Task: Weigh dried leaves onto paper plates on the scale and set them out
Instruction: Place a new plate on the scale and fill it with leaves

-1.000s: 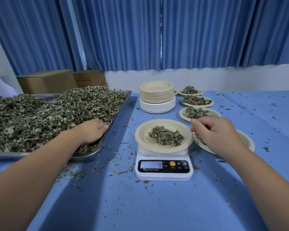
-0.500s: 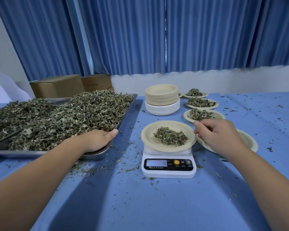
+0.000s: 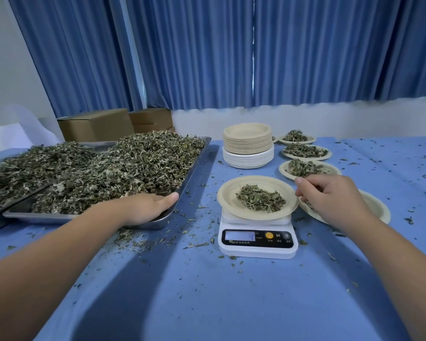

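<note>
Two metal trays heaped with dried leaves sat at the left of the table. My left hand lay palm down in the right tray's front corner, its fingers hidden beneath it, so I couldn't tell their state. Mid-table, a plate carrying a small leaf pile rested on the scale. My right hand had its fingers curled, tips bunched at that plate's right rim; whether they pinched it I couldn't tell.
</note>
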The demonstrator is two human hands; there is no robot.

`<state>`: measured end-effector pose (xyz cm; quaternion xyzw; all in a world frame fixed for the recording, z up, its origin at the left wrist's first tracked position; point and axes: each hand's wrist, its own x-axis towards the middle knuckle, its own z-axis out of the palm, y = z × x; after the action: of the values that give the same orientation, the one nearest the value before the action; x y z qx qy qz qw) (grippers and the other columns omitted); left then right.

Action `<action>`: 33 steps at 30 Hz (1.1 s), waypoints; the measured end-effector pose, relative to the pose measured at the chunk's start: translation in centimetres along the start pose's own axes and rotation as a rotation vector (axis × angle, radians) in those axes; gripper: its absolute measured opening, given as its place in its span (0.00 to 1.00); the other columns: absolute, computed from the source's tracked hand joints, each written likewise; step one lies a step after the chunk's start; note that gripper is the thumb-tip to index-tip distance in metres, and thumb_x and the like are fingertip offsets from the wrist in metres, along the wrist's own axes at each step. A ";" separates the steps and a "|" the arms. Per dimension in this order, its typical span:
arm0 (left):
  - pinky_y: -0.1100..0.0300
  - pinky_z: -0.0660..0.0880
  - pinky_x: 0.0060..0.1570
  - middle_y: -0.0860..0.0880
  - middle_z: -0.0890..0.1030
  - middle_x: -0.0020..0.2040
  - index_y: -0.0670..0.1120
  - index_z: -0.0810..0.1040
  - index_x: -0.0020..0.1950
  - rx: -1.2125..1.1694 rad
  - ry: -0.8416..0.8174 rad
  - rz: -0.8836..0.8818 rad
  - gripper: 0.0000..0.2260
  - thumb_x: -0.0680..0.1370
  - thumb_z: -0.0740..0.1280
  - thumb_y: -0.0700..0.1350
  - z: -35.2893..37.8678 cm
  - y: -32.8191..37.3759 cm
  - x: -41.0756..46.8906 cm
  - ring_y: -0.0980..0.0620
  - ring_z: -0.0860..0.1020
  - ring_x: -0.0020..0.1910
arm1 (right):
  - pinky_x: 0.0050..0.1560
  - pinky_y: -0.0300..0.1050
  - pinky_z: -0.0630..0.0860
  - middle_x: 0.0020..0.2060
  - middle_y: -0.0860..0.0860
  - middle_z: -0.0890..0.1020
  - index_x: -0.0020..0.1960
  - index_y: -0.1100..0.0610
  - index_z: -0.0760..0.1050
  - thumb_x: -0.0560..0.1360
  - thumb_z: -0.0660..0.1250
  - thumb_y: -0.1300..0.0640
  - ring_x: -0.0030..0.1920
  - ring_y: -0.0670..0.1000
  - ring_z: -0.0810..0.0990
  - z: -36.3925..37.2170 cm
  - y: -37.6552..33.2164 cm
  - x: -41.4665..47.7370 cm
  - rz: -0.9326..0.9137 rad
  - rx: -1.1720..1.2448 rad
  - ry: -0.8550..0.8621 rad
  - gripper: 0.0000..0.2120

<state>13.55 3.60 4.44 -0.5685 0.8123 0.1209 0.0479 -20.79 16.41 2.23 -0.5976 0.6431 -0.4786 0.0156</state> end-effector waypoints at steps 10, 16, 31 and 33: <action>0.53 0.73 0.40 0.45 0.76 0.37 0.44 0.73 0.42 0.045 0.244 0.190 0.29 0.77 0.47 0.67 2.1 -0.5 -1.4 0.50 0.73 0.34 | 0.33 0.46 0.75 0.27 0.52 0.80 0.29 0.45 0.78 0.77 0.64 0.48 0.31 0.55 0.79 0.0 -0.1 0.0 0.014 -0.001 -0.011 0.18; 0.53 0.73 0.34 0.45 0.78 0.33 0.47 0.76 0.41 -0.068 0.338 0.191 0.30 0.71 0.49 0.72 2.4 -1.2 -1.2 0.50 0.74 0.28 | 0.32 0.44 0.74 0.27 0.51 0.80 0.30 0.48 0.79 0.77 0.64 0.49 0.31 0.54 0.78 0.0 -0.2 0.0 0.024 -0.015 -0.003 0.18; 0.68 0.58 0.15 0.53 0.72 0.17 0.47 0.76 0.46 -0.175 0.497 0.133 0.14 0.79 0.63 0.57 -0.9 0.0 1.2 0.59 0.65 0.14 | 0.33 0.46 0.75 0.27 0.49 0.80 0.31 0.49 0.79 0.78 0.64 0.49 0.32 0.54 0.78 0.2 0.0 0.2 0.025 0.001 -0.006 0.18; 0.69 0.59 0.16 0.52 0.71 0.18 0.43 0.79 0.46 -0.212 0.595 0.163 0.17 0.79 0.62 0.57 -2.0 1.6 1.5 0.59 0.66 0.14 | 0.31 0.45 0.74 0.26 0.51 0.80 0.30 0.50 0.79 0.78 0.64 0.50 0.31 0.53 0.77 0.3 0.1 0.3 0.019 0.019 0.002 0.18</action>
<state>11.69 2.24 6.28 -0.5140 0.8163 0.0370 -0.2608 -20.82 15.99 2.19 -0.5910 0.6442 -0.4848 0.0251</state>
